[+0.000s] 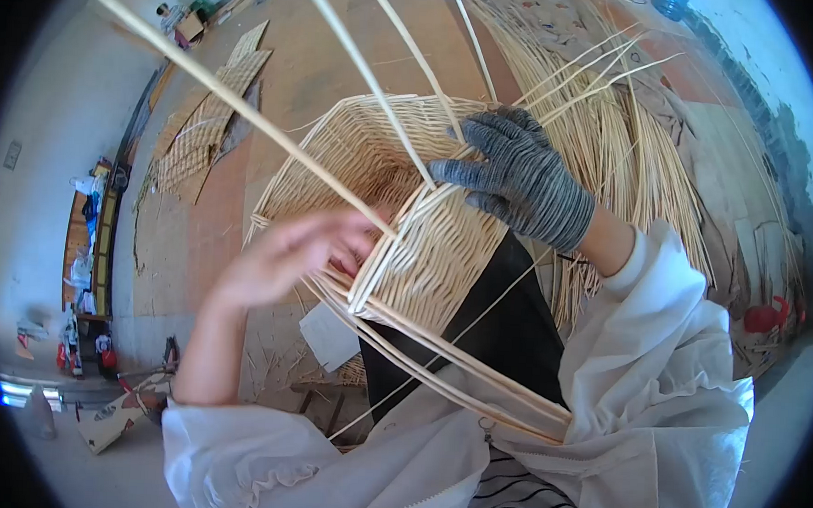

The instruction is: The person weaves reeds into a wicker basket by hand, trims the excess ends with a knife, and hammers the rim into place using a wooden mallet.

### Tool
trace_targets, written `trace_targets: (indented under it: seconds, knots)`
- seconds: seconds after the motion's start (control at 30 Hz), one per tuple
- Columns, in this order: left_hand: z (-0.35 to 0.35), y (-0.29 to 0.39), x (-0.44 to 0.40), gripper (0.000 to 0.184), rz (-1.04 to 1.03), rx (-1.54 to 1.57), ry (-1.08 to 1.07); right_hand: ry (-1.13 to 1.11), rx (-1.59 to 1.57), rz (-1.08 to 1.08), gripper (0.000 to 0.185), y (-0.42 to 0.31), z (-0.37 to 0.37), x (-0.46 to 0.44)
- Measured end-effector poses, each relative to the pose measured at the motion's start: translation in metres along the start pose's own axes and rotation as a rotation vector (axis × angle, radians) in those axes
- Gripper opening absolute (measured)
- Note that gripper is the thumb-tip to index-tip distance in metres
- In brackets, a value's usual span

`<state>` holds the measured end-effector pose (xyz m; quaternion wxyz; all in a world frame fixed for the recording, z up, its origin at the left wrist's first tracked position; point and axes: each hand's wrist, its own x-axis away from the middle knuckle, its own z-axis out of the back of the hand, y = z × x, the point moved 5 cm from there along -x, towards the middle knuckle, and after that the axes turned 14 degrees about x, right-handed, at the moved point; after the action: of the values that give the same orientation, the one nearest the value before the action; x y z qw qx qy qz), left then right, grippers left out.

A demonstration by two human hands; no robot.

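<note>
A bowl-shaped basket of pale woven wicker (433, 274) was tipped on its side in front of a seated person in a loose white jacket (635, 358), above a black cloth (526, 297) on the lap. The person's right hand, in a grey striped knitted glove (521, 177), was closed over the basket's rim on the right, fingers bent around the edge and holding it. The bare left hand (301, 248) was at the rim on the left, blurred, its fingers partly curled; whether they gripped anything could not be told.

A thick, pale, straight rod (240, 103) ran from the rim beside the left hand to the upper left. Thinner pale stakes (365, 77) rose from the rim between the hands. Long, smooth, light-brown rods (456, 362) ran from the near side of the basket down towards the right sleeve.

Beyond the right hand, a large heap of loose straw-coloured rods (604, 163) covered the floor. At the upper left lay flat, tan woven panels (216, 115); a white sheet (329, 335) lay below the left hand.
</note>
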<state>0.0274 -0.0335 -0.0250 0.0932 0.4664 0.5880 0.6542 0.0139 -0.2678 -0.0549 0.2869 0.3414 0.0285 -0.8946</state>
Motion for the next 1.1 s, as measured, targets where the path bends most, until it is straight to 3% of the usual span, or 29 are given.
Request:
trace_targets:
  seconds: [0.07, 0.17, 0.2, 0.27, 0.3, 0.37, 0.4, 0.47, 0.57, 0.63, 0.67, 0.73, 0.83, 0.87, 0.9, 0.97, 1.0, 1.03, 1.07, 1.1]
  knots:
    - [-0.019, 0.010, 0.007, 0.074, -0.524, -0.464, -0.144, -0.063, 0.072, 0.024, 0.046, 0.009, 0.000, 0.000]
    - [-0.037, -0.007, 0.024, 0.080, -0.703, -0.593, -0.013, -0.142, 0.192, -0.077, 0.041, -0.022, 0.053, -0.001]
    - [-0.031, -0.004, 0.035, 0.080, -0.613, -0.557, -0.034, -0.124, 0.000, -0.113, 0.039, -0.047, 0.072, 0.000]
    - [-0.033, -0.006, 0.038, 0.079, -0.655, -0.586, -0.042, -0.672, -0.522, -0.181, 0.032, -0.076, 0.088, 0.022]
    - [-0.036, -0.008, 0.039, 0.078, -0.682, -0.607, -0.048, -0.682, -0.517, -0.194, 0.032, -0.083, 0.096, 0.025]
    - [-0.035, -0.012, 0.037, 0.077, -0.721, -0.589, -0.036, -0.965, -0.997, -0.416, 0.024, -0.101, 0.097, 0.039]
    - [-0.035, -0.014, 0.038, 0.076, -0.752, -0.572, -0.008, -0.965, -1.001, -0.434, 0.024, -0.104, 0.100, 0.038]
    - [-0.037, -0.020, 0.036, 0.075, -0.747, -0.504, -0.007, -1.135, -1.289, -0.958, 0.014, -0.103, 0.097, 0.050]
    - [-0.036, -0.022, 0.035, 0.075, -0.761, -0.467, 0.001, -1.032, -1.042, -0.891, 0.017, -0.068, 0.074, 0.057]
    - [-0.034, -0.020, 0.033, 0.075, -0.801, -0.490, -0.002, -0.551, -0.306, -0.455, 0.023, -0.035, 0.070, 0.012]
    - [-0.034, -0.019, 0.033, 0.075, -0.811, -0.486, -0.019, -0.550, -0.304, -0.454, 0.023, -0.024, 0.044, 0.012]
    - [-0.031, -0.017, 0.032, 0.075, -0.821, -0.487, -0.034, 0.003, -0.302, -0.057, 0.026, -0.023, 0.024, 0.003]
    - [-0.020, -0.014, 0.034, 0.075, -0.785, -0.511, -0.034, -0.127, -0.448, -0.150, 0.027, -0.004, 0.033, -0.003]
    - [-0.018, -0.015, 0.033, 0.075, -0.762, -0.468, -0.041, -0.263, -0.471, -0.342, 0.024, 0.016, 0.047, -0.011]
    - [-0.018, -0.017, 0.029, 0.076, -0.754, -0.417, -0.048, -0.265, -0.460, -0.344, 0.024, 0.033, 0.038, -0.016]
    - [-0.014, -0.011, 0.025, 0.067, -0.719, -0.463, -0.063, -0.059, -0.456, 0.170, 0.023, 0.033, 0.022, -0.035]
    - [-0.003, -0.015, 0.019, 0.059, -0.491, -0.226, -0.127, -0.269, -0.667, -0.062, 0.020, 0.030, 0.002, -0.038]
    - [0.009, -0.021, 0.016, 0.051, -0.268, 0.016, -0.175, -0.256, -0.671, -0.062, 0.020, 0.028, 0.002, -0.039]
    - [0.024, -0.009, 0.006, 0.039, -0.299, -0.145, -0.252, -0.250, -0.624, -0.037, 0.020, 0.027, 0.001, -0.042]
    - [0.017, 0.000, -0.004, 0.039, -0.292, -0.146, -0.239, -0.246, -0.586, -0.020, 0.020, 0.024, 0.000, -0.044]
